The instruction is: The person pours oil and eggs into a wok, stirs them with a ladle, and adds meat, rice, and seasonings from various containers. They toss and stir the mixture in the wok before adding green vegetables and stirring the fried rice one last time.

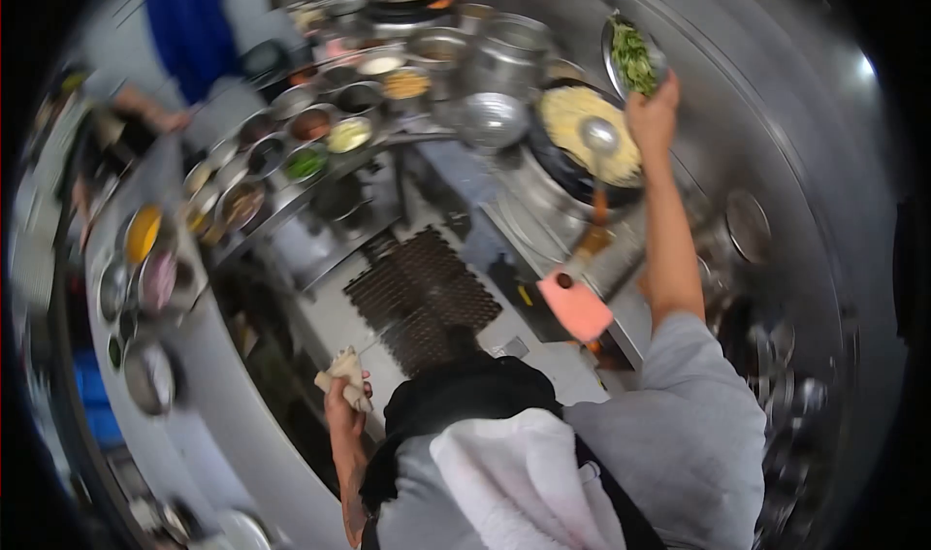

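Observation:
My right hand (656,113), at the end of an outstretched arm, grips the rim of a tilted metal bowl (610,53) of chopped greens (633,57). Below and left of it sits a round black pan (548,162) covered by a pale yellow layer of food (572,113). A ladle (598,137) lies over that food, its handle pointing toward me. Low on the left, my left hand (341,400) is closed around a folded beige cloth (345,371), away from the counters' contents. The picture is blurred, so finer detail of both grips is hidden.
Several metal bowls of ingredients (312,123) crowd the far counter, beside a large pot (509,50). More bowls (158,280) stand on the left counter, where another person's hand (175,121) shows. A pink board-like item (575,307) hangs over the counter edge. A dark mat (422,293) covers part of the floor.

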Motion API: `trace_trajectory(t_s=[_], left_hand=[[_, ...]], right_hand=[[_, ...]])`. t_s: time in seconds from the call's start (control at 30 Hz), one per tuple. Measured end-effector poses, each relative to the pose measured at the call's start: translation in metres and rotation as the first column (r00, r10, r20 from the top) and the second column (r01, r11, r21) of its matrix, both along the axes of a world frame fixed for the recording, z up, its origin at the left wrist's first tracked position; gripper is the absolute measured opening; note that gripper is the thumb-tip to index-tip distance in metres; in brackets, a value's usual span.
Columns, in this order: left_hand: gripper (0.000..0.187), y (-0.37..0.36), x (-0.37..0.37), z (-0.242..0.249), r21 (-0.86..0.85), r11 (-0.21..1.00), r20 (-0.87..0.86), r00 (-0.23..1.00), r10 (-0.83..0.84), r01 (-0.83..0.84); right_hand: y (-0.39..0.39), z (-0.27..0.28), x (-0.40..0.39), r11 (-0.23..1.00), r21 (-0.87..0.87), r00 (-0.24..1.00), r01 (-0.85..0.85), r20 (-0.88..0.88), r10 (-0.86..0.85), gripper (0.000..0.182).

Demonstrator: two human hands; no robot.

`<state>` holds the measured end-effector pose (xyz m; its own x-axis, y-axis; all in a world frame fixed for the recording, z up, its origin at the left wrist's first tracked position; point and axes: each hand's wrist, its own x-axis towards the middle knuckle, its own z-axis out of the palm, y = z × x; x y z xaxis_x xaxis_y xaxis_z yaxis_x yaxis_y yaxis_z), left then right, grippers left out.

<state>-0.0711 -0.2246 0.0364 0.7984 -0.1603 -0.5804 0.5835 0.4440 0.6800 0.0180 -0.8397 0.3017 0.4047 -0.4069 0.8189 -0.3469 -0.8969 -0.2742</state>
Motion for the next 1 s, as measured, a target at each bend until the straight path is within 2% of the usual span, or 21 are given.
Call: trace_trajectory(t_s=[0.07, 0.13, 0.2, 0.27, 0.33, 0.4, 0.43, 0.5, 0.53, 0.6, 0.63, 0.67, 0.7, 0.73, 0.77, 0.8, 0.87, 0.9, 0.93, 0.97, 1.0], left_hand=[[0.044, -0.040, 0.025, 0.013, -0.042, 0.992, -0.024, 0.992, -0.121, 0.120], [0.045, -0.073, 0.036, 0.015, -0.060, 0.985, -0.011, 0.986, -0.164, 0.163], [0.045, -0.085, 0.039, 0.020, -0.066, 0.981, -0.008, 0.983, -0.184, 0.183], [0.047, -0.086, 0.034, 0.027, -0.101, 0.988, -0.076, 0.989, -0.124, 0.116], [0.046, -0.069, 0.028, 0.011, -0.079, 0.992, -0.082, 0.992, -0.100, 0.094], [0.045, -0.045, 0.018, 0.018, 0.057, 0.991, -0.131, 0.983, 0.126, -0.120], [0.043, -0.010, 0.013, -0.016, 0.159, 0.969, -0.136, 0.968, 0.211, -0.189], [0.039, 0.029, 0.011, -0.018, 0.235, 0.902, -0.004, 0.927, 0.375, -0.363], [0.036, 0.055, 0.011, -0.024, 0.288, 0.856, 0.050, 0.899, 0.434, -0.429], [0.033, 0.108, 0.003, -0.029, 0.422, 0.722, 0.208, 0.833, 0.512, -0.549], [0.031, 0.128, -0.007, -0.009, 0.385, 0.658, 0.228, 0.758, 0.611, -0.647], [0.030, 0.149, -0.018, 0.015, 0.333, 0.601, 0.258, 0.683, 0.683, -0.727], [0.030, 0.179, -0.044, -0.006, 0.325, 0.520, 0.276, 0.606, 0.746, -0.790], [0.032, 0.209, -0.081, -0.049, 0.554, 0.269, 0.362, 0.519, 0.774, -0.788], [0.036, 0.230, -0.128, -0.076, 0.726, 0.006, 0.432, 0.464, 0.774, -0.687], [0.037, 0.229, -0.166, -0.042, 0.702, 0.034, 0.356, 0.391, 0.849, -0.711], [0.033, 0.221, -0.234, -0.008, 0.787, -0.203, 0.442, 0.303, 0.844, -0.583], [0.033, 0.219, -0.266, -0.001, 0.793, -0.230, 0.416, 0.224, 0.882, -0.565], [0.033, 0.216, -0.297, -0.001, 0.794, -0.262, 0.417, 0.177, 0.892, -0.549], [0.035, 0.215, -0.322, -0.001, 0.843, -0.363, 0.489, 0.285, 0.824, -0.396], [0.038, 0.212, -0.345, -0.008, 0.853, -0.465, 0.522, 0.407, 0.749, -0.238]], right_hand=[[-0.050, -0.009, -0.007, 0.971, -0.033, 0.965, 0.236, -0.105, -0.238, 0.056], [-0.101, -0.029, -0.007, 0.972, -0.058, 0.925, 0.226, -0.301, -0.233, 0.061], [-0.137, -0.061, -0.009, 0.972, -0.004, 0.928, 0.234, -0.296, -0.224, 0.062], [-0.174, -0.128, -0.019, 0.921, 0.009, 0.775, 0.389, -0.544, -0.322, 0.061], [-0.253, -0.196, 0.002, 0.879, -0.127, 0.331, 0.460, -0.894, -0.302, 0.053], [-0.262, -0.170, 0.035, 0.957, -0.200, 0.477, 0.209, -0.834, -0.278, 0.040], [-0.204, -0.133, 0.063, 0.936, -0.345, 0.661, 0.067, -0.687, -0.301, 0.035], [-0.123, -0.093, 0.143, 0.982, -0.064, 0.822, -0.177, -0.559, 0.112, 0.038], [-0.008, -0.055, 0.161, 0.952, 0.298, 0.860, -0.069, -0.466, 0.208, 0.045], [0.104, -0.108, 0.215, 0.573, 0.691, 0.656, -0.441, -0.187, 0.731, 0.041], [0.204, -0.116, 0.205, 0.409, 0.796, 0.477, -0.446, -0.175, 0.861, 0.038], [0.306, -0.124, 0.195, 0.247, 0.889, 0.291, -0.386, -0.137, 0.947, 0.040], [0.390, -0.166, 0.190, 0.096, 0.960, 0.092, -0.264, -0.074, 0.993, 0.036], [0.496, -0.152, 0.144, 0.248, 0.946, 0.015, -0.211, -0.251, 0.968, 0.031], [0.577, -0.187, 0.106, -0.076, 0.997, -0.064, -0.034, 0.073, 0.995, 0.033], [0.633, -0.222, 0.100, 0.045, 0.988, -0.254, 0.150, -0.005, 0.967, 0.037], [0.728, -0.268, 0.094, 0.141, 0.911, -0.450, 0.387, 0.053, 0.892, 0.040], [0.757, -0.258, 0.079, 0.161, 0.914, -0.509, 0.373, 0.057, 0.859, 0.040], [0.775, -0.243, 0.059, 0.090, 0.870, -0.452, 0.484, 0.161, 0.877, 0.044], [0.790, -0.233, 0.043, 0.009, 0.808, -0.371, 0.588, 0.261, 0.891, 0.048], [0.799, -0.249, 0.045, 0.213, 0.829, -0.674, 0.517, 0.241, 0.699, 0.077]])
